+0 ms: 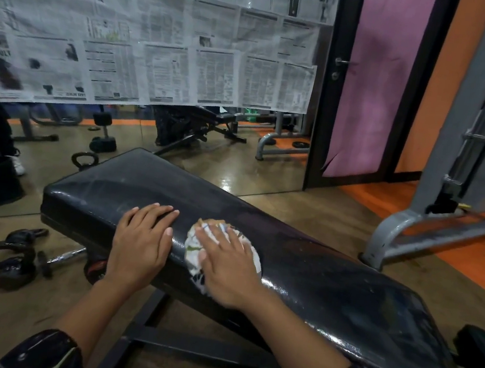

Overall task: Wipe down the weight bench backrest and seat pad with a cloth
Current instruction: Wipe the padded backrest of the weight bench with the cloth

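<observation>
The right hand (227, 263) lies flat, fingers spread, pressing the patterned cloth (220, 254) onto the black backrest (331, 274) near its middle, so the whole palm drives the wipe. The left hand (141, 240) rests open and empty just to the left, likely bracing the surface. The seat pad (484, 345) sits at the right edge, apparently not yet reached.

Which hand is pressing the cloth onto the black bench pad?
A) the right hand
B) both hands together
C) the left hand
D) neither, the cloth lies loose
A: the right hand lies flat on the cloth, while the left hand rests bare on the pad beside it.
</observation>
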`<action>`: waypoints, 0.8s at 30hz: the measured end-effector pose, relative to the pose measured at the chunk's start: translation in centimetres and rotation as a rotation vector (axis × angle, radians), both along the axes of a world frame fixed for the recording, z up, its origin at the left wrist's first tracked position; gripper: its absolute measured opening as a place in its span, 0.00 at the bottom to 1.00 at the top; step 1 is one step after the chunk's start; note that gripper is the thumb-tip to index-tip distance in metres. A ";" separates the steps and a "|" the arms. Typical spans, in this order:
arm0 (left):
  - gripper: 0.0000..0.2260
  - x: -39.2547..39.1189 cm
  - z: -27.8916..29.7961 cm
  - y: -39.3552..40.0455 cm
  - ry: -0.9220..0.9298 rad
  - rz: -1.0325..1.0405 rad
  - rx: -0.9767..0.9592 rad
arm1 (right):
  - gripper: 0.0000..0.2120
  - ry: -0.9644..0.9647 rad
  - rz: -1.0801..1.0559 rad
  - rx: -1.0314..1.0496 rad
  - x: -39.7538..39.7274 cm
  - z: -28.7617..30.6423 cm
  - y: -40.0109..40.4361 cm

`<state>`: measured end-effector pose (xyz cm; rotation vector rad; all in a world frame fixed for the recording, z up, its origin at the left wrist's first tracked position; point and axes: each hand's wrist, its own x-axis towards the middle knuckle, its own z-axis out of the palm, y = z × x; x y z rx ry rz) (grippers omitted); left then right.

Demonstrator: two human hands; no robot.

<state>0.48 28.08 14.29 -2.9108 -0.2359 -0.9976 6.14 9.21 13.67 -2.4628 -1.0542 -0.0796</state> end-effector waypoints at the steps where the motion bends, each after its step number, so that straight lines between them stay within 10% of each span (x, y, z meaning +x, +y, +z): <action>1: 0.21 0.0 0.0 0.1 0.003 -0.001 0.002 | 0.24 -0.027 0.038 0.014 -0.8 -0.3 -0.8; 18: 0.21 -0.1 0.1 0.0 -0.010 -0.012 0.005 | 0.24 -0.056 0.123 -0.002 0.4 -0.2 -1.8; 24: 0.21 0.0 -0.1 -0.1 -0.050 -0.026 -0.026 | 0.23 0.062 -0.160 -0.025 5.8 0.2 -1.3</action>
